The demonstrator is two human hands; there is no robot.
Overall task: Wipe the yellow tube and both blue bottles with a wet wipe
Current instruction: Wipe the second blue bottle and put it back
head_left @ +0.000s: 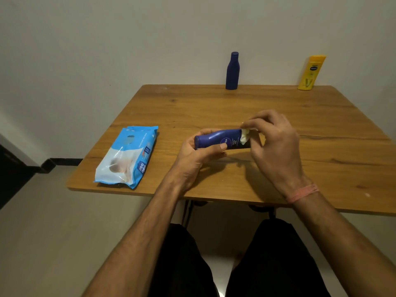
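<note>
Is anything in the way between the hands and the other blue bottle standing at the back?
Nothing visible. Only bare table lies between the hands and the standing blue bottle; the yellow tube stands off to its right.

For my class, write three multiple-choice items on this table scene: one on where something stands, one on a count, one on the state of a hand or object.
1. Where does the yellow tube stand?
A. At the far right edge of the table, by the wall
B. On top of the wipes pack
C. On the floor

2. How many blue bottles are in view?
A. One
B. Two
C. Four

3. How is the blue bottle in the hands held?
A. Standing upright on the table
B. Lying sideways, gripped by the left hand
C. Tucked under the wipes pack

Answers:
1 A, it stands upright at the back right.
2 B, the upright blue bottle at the back plus the one in hand.
3 B, the left hand grips its base while the right hand presses a wet wipe on its other end; the wipes pack lies apart, to the left.
</note>
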